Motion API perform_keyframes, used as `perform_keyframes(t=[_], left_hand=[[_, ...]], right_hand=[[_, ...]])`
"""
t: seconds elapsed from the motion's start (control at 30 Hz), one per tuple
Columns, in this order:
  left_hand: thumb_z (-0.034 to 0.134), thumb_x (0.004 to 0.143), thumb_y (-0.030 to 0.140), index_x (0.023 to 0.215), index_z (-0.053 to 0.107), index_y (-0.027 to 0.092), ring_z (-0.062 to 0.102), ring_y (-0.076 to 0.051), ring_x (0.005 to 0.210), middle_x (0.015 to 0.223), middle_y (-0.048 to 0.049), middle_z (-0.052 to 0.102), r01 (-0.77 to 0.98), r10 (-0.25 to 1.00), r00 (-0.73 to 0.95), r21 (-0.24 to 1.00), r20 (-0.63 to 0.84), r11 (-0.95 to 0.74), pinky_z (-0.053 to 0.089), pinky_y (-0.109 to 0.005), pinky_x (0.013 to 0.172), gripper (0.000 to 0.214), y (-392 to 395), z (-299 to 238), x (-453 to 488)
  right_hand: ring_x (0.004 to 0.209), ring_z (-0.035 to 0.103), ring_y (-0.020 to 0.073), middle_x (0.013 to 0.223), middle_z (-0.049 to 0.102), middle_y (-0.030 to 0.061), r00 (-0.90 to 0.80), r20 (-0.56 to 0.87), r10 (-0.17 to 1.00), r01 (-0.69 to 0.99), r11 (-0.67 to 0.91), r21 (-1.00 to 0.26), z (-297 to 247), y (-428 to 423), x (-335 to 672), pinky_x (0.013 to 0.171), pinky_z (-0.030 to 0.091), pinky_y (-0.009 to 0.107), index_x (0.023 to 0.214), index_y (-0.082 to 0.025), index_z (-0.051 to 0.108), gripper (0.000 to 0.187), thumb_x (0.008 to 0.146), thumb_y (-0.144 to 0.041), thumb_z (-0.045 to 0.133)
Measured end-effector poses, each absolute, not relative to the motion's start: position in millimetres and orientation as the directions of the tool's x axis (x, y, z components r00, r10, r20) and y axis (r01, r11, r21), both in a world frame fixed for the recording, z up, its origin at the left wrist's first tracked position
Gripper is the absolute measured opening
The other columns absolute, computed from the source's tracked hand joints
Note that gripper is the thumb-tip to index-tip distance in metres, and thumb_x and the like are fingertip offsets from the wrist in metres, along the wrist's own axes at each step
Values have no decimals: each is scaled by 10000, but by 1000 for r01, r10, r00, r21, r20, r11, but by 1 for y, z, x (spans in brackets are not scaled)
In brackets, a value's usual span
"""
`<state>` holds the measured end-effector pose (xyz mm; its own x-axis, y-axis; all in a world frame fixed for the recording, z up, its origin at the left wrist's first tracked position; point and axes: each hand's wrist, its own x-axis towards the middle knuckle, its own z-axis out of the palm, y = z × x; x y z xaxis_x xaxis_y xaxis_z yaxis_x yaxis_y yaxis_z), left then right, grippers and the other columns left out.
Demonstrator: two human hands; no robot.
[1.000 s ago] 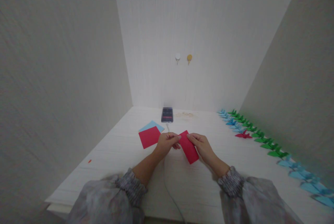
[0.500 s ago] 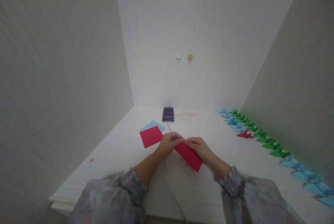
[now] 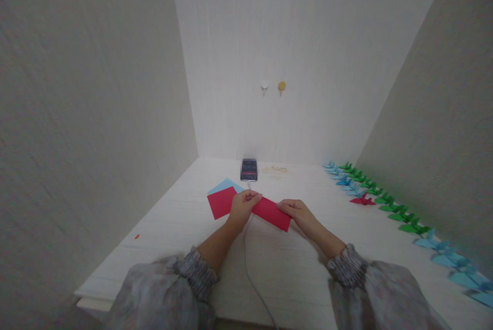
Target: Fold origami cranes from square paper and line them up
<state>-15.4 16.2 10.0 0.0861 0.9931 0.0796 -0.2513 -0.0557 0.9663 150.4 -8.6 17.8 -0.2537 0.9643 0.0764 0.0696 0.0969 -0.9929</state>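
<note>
A folded red paper point(image 3: 270, 212) is held just above the white table point(image 3: 173, 227), lying as a long strip slanting down to the right. My left hand point(image 3: 242, 206) pinches its upper left end with curled fingers. My right hand point(image 3: 298, 213) grips its right end from the side. Behind my left hand, a flat red sheet point(image 3: 221, 202) rests on a light blue sheet point(image 3: 223, 186).
A phone point(image 3: 249, 169) lies at the back of the table with a cable point(image 3: 254, 284) running to the front edge. Several folded green, blue and red paper cranes point(image 3: 389, 209) line the right wall. Two small hooks point(image 3: 272, 86) are on the back wall.
The red paper has been turned from a steep diagonal to a flatter strip between my hands. My left hand shifted slightly left and my right hand moved down to the paper's right end.
</note>
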Motion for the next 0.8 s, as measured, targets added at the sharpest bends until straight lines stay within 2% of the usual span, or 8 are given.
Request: perform_keyframes(t=[0.23,0.5,0.67,0.8], left_hand=[[660,556,291,635,582,120,541,-107,513,560,-12,612,-314,997,18,947,79,-69,408,-229,550,204,22,5,-20],[626,597,325,676,567,124,535,-107,517,569,-13,598,-297,994,-39,948,105,-112,402,-227,538,224,23,5,-21],[605,614,351,685,544,128,529,-107,528,591,-13,590,-282,986,-78,945,146,-163,399,-223,530,242,23,5,-16],[611,601,329,645,530,128,505,-94,507,559,-1,565,-240,989,-39,959,145,-150,379,-207,508,221,21,5,-13]], right_hand=[[419,469,97,451,536,-31,-199,75,977,42,85,-995,22,-6,156,471,368,223,548,-146,568,246,673,-356,535],[395,518,121,423,543,-11,-148,104,984,3,105,-994,27,-11,153,468,433,260,517,-156,513,389,718,-485,465],[458,556,126,541,577,-17,-148,96,984,-53,89,-995,21,-12,146,486,463,263,696,-155,533,296,650,-443,579],[443,557,133,525,582,0,-97,103,990,-37,99,-994,18,-10,147,469,458,259,683,-142,540,294,636,-427,594]])
